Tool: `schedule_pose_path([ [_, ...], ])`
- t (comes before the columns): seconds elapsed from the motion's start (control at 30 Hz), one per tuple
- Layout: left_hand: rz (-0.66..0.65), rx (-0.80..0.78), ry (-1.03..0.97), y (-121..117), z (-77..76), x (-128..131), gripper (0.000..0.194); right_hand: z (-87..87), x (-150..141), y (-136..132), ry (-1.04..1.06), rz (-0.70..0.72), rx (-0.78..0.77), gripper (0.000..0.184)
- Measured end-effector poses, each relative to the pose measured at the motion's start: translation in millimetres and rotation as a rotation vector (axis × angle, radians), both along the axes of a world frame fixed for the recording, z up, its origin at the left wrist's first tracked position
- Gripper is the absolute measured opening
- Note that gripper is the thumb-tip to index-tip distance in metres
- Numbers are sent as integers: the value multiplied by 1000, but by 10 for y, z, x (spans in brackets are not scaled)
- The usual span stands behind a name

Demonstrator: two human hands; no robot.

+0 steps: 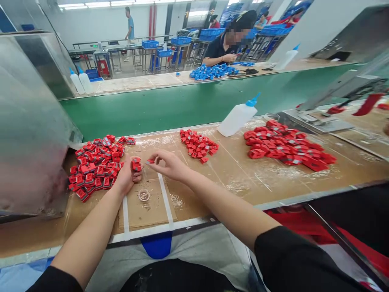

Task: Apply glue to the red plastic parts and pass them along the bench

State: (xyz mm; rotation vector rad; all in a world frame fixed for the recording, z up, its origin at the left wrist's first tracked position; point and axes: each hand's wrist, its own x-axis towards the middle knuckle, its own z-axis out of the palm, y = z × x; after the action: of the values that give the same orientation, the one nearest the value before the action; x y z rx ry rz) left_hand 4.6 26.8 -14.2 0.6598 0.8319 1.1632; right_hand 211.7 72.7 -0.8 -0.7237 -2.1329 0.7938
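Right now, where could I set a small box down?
Brown cardboard shows between the middle red pile and the right red pile, and in front of them. Crowded at the left red pile, by the left hand.

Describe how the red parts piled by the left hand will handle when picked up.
The red parts look like rigid plastic blocks, so they are probably stiff and light. Their flat, boxy sides suggest they would sit rather than roll. Heaped loosely, they would likely slide when pushed.

white plastic squeeze bottle with blue nozzle (237, 117) | green conveyor belt (182, 109) | co-worker in black shirt (220, 50) | heap of blue parts (212, 72) | blue plastic crates (150, 44)
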Motion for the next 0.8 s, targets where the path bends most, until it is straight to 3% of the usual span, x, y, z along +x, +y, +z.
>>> schedule_pose_path([
  [0.07,29,-9,-10,-8,-15,2,56,-24,-263,-59,62,50,-74,24],
  [0.17,51,-13,-22,-11,-41,7,54,-124,-446,-73,173,13,-213,27],
  [0.33,58,64,28,-10,-62,28,53,-264,-468,-51,326,-52,-402,33],
  [0.57,45,109,155,-8,-90,47,47,-297,-475,-38,425,-35,-620,38],
  [0.8,89,79,238,16,-125,71,48,-306,-446,-37,441,-8,-720,41],
])
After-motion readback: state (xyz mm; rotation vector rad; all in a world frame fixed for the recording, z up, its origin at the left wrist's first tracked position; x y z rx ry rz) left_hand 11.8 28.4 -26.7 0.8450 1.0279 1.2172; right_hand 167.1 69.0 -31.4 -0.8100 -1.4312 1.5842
